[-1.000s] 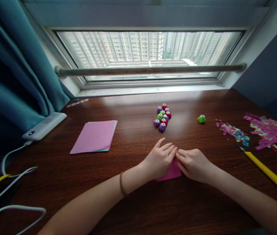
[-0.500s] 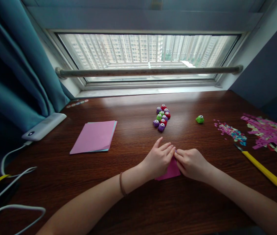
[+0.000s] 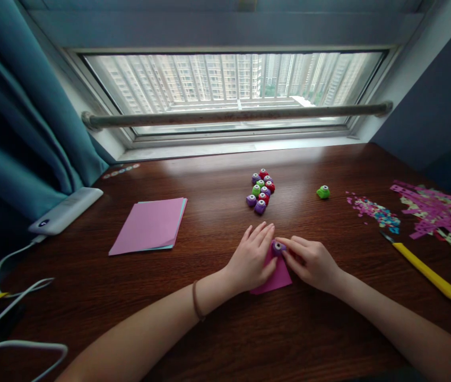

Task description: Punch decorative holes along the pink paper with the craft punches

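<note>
A small purple craft punch [image 3: 278, 247] with a white button on top sits at the upper edge of a pink paper sheet [image 3: 275, 278]. My right hand [image 3: 313, 262] grips the punch from the right between thumb and fingers. From the left, my left hand [image 3: 251, 257] lies on the sheet with fingers stretched out, its thumb close to the punch. Part of the sheet is hidden under that hand. Beyond my hands stands a cluster of several purple, green and red craft punches [image 3: 260, 207]. A lone green punch [image 3: 323, 192] stands to their right.
A stack of pink and blue paper [image 3: 148, 225] lies at left, near a white power bank [image 3: 66, 211] with a cable. At right are a yellow-handled craft knife [image 3: 430, 273], tiny paper cutouts [image 3: 374, 211] and punched paper strips [image 3: 428, 204]. The window is behind.
My hands have drawn slightly apart, uncovering the purple punch at the sheet's edge. The fingers of my left hand have shifted off it. The whole view has moved slightly.
</note>
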